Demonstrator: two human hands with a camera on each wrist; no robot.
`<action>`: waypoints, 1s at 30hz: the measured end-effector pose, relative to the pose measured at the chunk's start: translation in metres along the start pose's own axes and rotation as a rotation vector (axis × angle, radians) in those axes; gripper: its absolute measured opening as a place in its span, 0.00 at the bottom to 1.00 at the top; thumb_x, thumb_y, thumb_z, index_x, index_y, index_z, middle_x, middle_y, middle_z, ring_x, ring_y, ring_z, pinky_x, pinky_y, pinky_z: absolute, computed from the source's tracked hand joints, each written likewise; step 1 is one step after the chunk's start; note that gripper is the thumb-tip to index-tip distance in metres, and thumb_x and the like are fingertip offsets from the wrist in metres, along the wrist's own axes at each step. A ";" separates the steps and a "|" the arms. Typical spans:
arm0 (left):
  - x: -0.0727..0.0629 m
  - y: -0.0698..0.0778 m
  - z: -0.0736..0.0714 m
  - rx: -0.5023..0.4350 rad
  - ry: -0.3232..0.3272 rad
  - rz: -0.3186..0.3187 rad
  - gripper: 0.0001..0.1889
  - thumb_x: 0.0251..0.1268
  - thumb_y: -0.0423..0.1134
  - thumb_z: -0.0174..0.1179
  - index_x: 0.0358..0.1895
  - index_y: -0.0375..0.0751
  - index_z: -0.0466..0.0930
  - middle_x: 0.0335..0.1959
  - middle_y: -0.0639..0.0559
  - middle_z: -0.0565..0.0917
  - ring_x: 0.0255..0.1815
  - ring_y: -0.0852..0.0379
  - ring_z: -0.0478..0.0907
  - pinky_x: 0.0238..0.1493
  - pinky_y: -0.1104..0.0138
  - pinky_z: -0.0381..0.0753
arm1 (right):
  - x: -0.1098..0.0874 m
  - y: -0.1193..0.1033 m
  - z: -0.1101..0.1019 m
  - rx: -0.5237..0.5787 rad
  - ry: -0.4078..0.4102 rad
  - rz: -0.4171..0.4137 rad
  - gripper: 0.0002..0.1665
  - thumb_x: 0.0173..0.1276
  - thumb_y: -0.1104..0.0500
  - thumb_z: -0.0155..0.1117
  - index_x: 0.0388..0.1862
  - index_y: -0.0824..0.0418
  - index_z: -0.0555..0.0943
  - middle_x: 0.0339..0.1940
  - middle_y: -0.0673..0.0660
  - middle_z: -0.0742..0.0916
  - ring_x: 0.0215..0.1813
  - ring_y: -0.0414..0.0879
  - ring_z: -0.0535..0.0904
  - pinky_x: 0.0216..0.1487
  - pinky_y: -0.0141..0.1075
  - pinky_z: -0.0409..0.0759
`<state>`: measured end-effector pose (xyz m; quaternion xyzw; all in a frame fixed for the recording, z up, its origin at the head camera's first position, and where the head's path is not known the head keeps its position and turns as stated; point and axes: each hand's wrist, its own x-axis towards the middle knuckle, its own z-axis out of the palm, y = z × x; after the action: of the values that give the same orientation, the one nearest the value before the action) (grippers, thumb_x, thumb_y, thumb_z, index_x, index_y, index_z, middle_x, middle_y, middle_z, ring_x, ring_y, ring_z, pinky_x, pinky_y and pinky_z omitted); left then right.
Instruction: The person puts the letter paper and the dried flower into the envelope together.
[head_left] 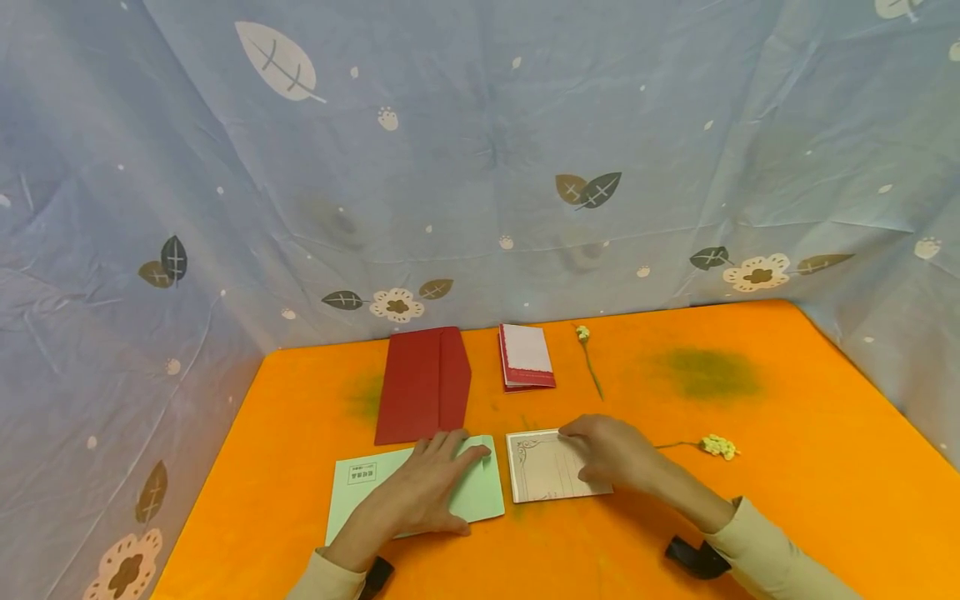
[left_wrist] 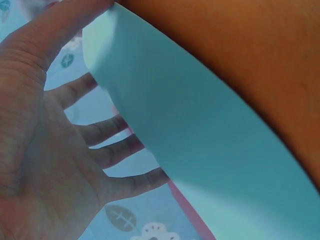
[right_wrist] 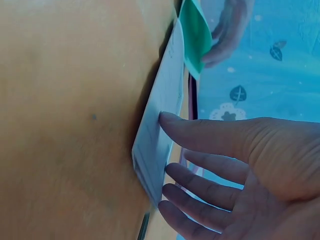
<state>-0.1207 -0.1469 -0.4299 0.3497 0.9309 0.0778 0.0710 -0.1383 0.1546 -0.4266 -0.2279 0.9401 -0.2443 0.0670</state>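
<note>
My left hand [head_left: 426, 493] grips a pale green envelope [head_left: 480, 492] across its width, thumb along the near edge and fingers by the far edge. That envelope [left_wrist: 185, 110] bows upward a little in the left wrist view. Beside it lies a cream card [head_left: 542, 471] with a scrolled border and printed lines. My right hand [head_left: 617, 454] rests over the card's right end with relaxed fingers. In the right wrist view, the thumb touches the face of the card [right_wrist: 159, 95], and the other fingertips lie near its far edge.
Behind the green envelope is a dark red envelope [head_left: 412, 387]. A folded red and white card [head_left: 527, 354] lies at the back, next to a yellow flower sprig [head_left: 589, 358]. Another flower sprig [head_left: 716, 446] lies right of my right hand. Patterned blue cloth [head_left: 480, 167] encloses the orange table [head_left: 810, 400].
</note>
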 end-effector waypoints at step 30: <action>0.000 -0.001 0.002 0.002 -0.002 -0.010 0.51 0.40 0.61 0.78 0.71 0.53 0.62 0.69 0.43 0.63 0.64 0.45 0.63 0.64 0.45 0.66 | -0.009 0.026 0.003 0.414 0.098 0.093 0.46 0.50 0.74 0.74 0.68 0.76 0.64 0.41 0.61 0.79 0.33 0.44 0.74 0.32 0.32 0.75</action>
<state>-0.1210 -0.1471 -0.4315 0.3451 0.9327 0.0761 0.0719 -0.1400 0.1780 -0.4422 -0.1534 0.8816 -0.4396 0.0778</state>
